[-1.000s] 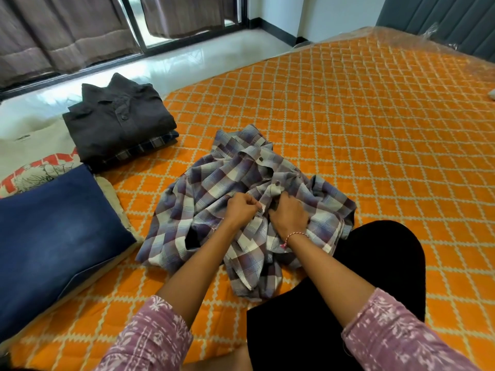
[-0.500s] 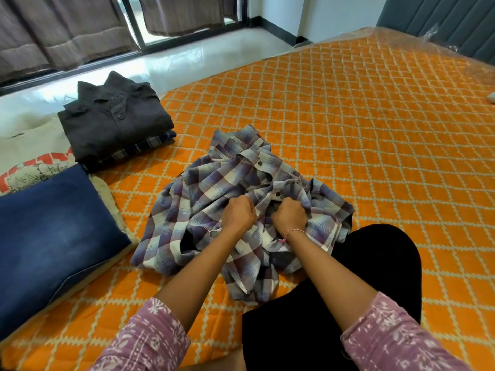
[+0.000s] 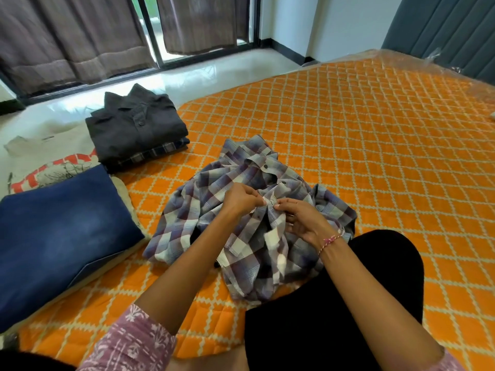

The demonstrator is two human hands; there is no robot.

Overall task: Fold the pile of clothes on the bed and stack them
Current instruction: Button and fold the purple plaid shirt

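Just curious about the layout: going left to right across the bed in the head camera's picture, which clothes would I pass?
Folded blue jeans → folded dark shirt on its small stack → crumpled plaid shirt, pinched by both hands.

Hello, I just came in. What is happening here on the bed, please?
A person sits on the orange quilted bed and works on a crumpled plaid shirt in front of them. The left hand and the right hand both pinch the shirt's front edges near the buttons, apparently to button it; it is not folded yet. To the left, a folded dark shirt lies on another folded plaid garment, and folded blue jeans lie nearer the person.
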